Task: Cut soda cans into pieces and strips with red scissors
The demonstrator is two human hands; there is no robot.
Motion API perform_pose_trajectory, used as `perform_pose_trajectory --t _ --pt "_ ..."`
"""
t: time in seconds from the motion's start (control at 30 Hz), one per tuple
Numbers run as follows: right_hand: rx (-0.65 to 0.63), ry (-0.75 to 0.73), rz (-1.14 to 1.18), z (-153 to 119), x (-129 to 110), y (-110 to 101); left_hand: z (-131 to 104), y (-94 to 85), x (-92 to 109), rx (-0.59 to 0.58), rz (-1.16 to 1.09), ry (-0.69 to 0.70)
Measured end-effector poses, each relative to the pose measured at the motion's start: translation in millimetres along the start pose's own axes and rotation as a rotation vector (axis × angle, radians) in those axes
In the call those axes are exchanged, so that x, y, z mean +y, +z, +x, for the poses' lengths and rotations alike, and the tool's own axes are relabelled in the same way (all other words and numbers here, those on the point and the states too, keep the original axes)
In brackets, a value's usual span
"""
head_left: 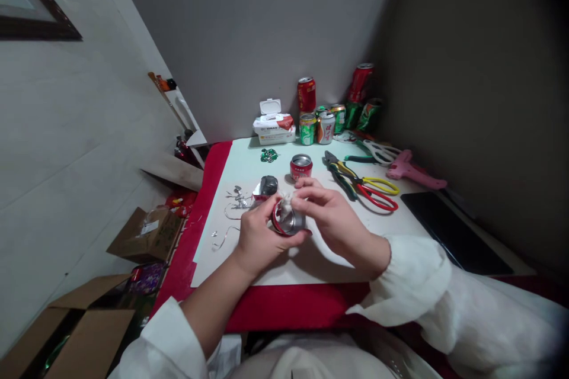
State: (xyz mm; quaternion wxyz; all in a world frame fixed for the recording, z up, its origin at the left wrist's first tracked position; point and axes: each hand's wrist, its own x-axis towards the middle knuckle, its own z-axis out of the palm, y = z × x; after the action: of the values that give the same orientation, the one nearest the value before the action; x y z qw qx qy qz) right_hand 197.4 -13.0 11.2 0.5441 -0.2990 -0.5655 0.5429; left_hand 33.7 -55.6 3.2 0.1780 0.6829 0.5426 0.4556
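Tilted toward me, a cut-open red drink can [291, 225] shows its silvery inside, with the fingers of my left hand [260, 234] wrapped round it. My right hand [326, 210] pinches a crumpled white wipe [286, 206] against the can's upper rim. Just beyond my hands stands another cut-down red can [301, 167]. Left of it, a dark grey lump [268, 185] sits by a piece of cut can metal. Thin silvery metal strips [237, 196] curl on the white board to the left.
Pliers [341, 176], red-and-yellow-handled scissors [376, 192], a pink glue gun [413, 170] and a black tablet-like slab [453, 231] lie at right. At the back stand a wipes pack [274, 129] and several cans [326, 128]. Green metal pieces [268, 156] lie before them. Cardboard boxes [144, 234] are on the left.
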Motion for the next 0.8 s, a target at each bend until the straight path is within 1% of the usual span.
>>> perform_pose_trajectory --t 0.07,0.13,0.27,0.37,0.43,0.47,0.53,0.63,0.73,0.8 --pt "0.055 -0.031 -0.010 4 -5 -8 2 -1.3 -2 -0.016 -0.052 -0.014" --pt "0.052 -0.125 -0.118 6 -11 -15 3 -2.2 -3 -0.042 -0.101 -0.017" --pt "-0.021 -0.399 -0.496 1 -19 -21 4 -2.1 -4 -0.094 -0.160 -0.033" --pt "-0.042 -0.600 -0.768 -4 -17 -19 3 -1.3 -4 -0.075 -0.150 -0.034" --pt "-0.041 -0.673 -0.865 -6 -12 -17 3 -0.8 -5 -0.061 -0.128 -0.030" --pt "-0.035 -0.680 -0.890 -6 -9 -16 3 -0.7 -6 -0.055 -0.117 -0.028" --pt "-0.026 -0.639 -0.893 -8 -4 -14 3 -0.3 -7 -0.040 -0.093 -0.024" --pt "-0.051 -0.486 -0.798 -12 4 -13 3 -0.3 -9 -0.020 -0.053 0.001" --pt "-0.117 -0.328 -0.683 -16 6 -14 3 -1.6 -9 -0.028 -0.019 0.054" --pt "-0.187 -0.262 -0.632 -18 1 -17 4 -3.4 -7 -0.048 -0.005 0.106"
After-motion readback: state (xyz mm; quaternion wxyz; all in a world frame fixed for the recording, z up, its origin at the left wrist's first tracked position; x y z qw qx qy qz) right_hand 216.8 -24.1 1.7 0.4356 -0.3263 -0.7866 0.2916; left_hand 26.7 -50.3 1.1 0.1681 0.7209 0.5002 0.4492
